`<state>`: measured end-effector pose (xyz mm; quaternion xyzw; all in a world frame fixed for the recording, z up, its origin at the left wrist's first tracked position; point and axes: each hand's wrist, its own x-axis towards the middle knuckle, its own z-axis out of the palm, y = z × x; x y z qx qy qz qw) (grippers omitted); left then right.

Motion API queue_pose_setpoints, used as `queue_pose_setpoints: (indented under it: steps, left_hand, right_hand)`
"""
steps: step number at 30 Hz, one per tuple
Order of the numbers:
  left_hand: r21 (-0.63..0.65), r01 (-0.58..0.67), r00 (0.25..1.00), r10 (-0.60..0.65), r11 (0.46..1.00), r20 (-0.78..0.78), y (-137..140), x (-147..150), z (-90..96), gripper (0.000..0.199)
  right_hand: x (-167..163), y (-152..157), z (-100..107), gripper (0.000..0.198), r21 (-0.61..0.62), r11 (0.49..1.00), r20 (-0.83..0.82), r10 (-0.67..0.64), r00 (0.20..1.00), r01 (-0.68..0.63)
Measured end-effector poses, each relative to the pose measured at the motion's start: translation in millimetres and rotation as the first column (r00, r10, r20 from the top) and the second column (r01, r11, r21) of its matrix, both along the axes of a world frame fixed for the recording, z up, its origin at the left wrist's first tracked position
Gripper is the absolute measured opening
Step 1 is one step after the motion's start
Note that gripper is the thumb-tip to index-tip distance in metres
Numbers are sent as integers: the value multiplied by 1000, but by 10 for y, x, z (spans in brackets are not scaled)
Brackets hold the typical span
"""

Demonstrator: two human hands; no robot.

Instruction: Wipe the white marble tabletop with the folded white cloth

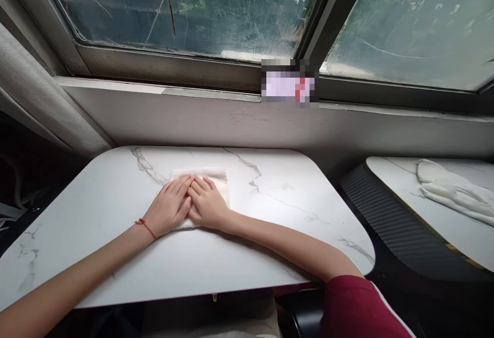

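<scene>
A folded white cloth (219, 176) lies flat on the white marbled table (278, 245). On its left part rests my left hand (170, 204), palm down, fingers stretched out and pointing away from me; a red string bracelet (146, 227) is round that wrist. My right hand (206, 201) lies flat on the same cloth, with its fingertips touching those of the left hand. Both hands press on the cloth from above, and their palms are hidden. The cloth's top edge and right edge show beyond the fingers.
A second marbled table (401, 183) with a dark ribbed side stands at the right, with a crumpled white cloth (455, 189) on it. Behind the tables run a wall ledge and a window (231, 14). A pale curtain (50, 91) hangs at the left.
</scene>
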<state>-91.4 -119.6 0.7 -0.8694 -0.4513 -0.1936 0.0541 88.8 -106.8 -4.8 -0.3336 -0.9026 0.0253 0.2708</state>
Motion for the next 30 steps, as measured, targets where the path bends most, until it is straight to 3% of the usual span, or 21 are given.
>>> queue_pose_setpoints:
  steps: [8, 14, 20, 30]
  left_hand:
    - [115, -44, 998, 49, 992, -48, -856, -263, 6, 64]
    - [126, -102, 993, 109, 987, -54, -1115, -402, 17, 65]
    - [124, -100, 989, 113, 987, -94, -953, -594, 36, 64]
    - [-30, -235, 969, 232, 971, -89, -229, -855, 72, 63]
  right_hand:
    - [-238, -609, -31, 52, 78, 988, -5, 135, 991, -134]
    - [-380, -733, -5, 52, 106, 972, 14, 211, 977, -211]
    - [-574, -572, -8, 44, 92, 971, -8, 221, 975, -219]
    - [-891, 140, 25, 35, 22, 972, -11, 235, 972, -235]
